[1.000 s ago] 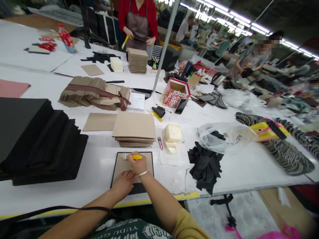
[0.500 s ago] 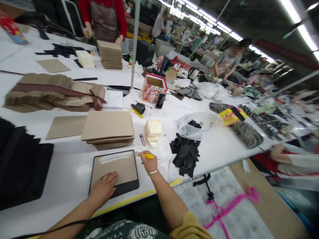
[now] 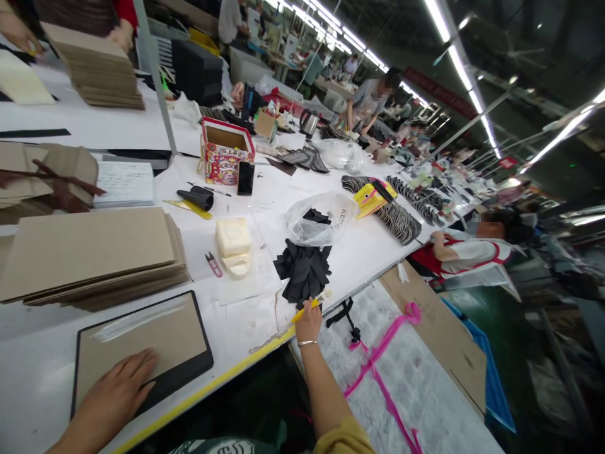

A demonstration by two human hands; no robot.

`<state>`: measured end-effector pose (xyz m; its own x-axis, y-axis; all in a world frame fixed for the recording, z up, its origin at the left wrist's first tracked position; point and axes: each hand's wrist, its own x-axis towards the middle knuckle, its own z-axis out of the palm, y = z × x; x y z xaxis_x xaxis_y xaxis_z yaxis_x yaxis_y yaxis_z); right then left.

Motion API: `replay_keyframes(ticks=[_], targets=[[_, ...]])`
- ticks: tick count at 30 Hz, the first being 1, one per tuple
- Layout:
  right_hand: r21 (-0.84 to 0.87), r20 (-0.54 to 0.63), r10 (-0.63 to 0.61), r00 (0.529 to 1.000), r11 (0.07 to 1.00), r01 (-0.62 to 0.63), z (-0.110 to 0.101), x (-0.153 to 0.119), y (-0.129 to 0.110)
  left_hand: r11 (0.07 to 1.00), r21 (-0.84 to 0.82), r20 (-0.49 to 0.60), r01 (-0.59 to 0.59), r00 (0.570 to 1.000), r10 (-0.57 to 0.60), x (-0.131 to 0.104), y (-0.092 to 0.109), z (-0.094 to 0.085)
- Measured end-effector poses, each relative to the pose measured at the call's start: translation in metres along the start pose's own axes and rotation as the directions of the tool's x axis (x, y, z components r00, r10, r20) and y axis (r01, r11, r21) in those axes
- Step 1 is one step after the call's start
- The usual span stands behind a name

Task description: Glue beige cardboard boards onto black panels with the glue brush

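Observation:
My left hand lies flat, fingers stretched out, on a tan cardboard panel with a black border. A wet whitish streak crosses the panel's upper part. My right hand is closed around a yellow-handled brush at the table's front edge. The brush's pale bristles point right, just below a pile of black fabric strips. Between the panel and the strips stands a cream-coloured plastic container with an opening low in front. Small pink-handled thread snips lie to its left.
A stack of tan cardboard sheets stands behind the panel. Farther back are a red patterned box, a phone and a notebook. A plastic bag lies behind the strips. A metal pole rises at left; co-workers are around.
My right hand has moved the brush from the panel's top right corner across to the black strips. My left hand stays on the panel. The view has turned to the right.

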<state>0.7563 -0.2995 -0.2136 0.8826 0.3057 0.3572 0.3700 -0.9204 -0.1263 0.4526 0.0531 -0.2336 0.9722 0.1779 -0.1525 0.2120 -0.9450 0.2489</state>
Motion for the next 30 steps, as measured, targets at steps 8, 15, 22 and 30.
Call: replay_keyframes(ticks=[8,15,22,30], targets=[[0.081,0.145,-0.063,0.987,0.995,0.052,0.003,0.015,-0.01,0.999,-0.005,0.034,0.036,0.999,-0.036,0.003,0.008,-0.015],[0.015,0.116,-0.043,0.992,0.999,0.042,-0.005,0.018,0.006,0.999,-0.026,-0.003,0.043,0.999,-0.043,0.0,0.01,-0.017],[-0.016,0.156,-0.048,0.987,0.999,0.051,0.0,0.018,0.017,0.997,-0.047,0.035,0.068,0.997,-0.066,0.0,0.011,-0.016],[0.361,0.167,-0.303,0.938,0.904,0.228,-0.045,0.03,-0.096,0.964,-0.23,-0.046,0.136,0.988,-0.15,0.018,0.029,-0.061]])
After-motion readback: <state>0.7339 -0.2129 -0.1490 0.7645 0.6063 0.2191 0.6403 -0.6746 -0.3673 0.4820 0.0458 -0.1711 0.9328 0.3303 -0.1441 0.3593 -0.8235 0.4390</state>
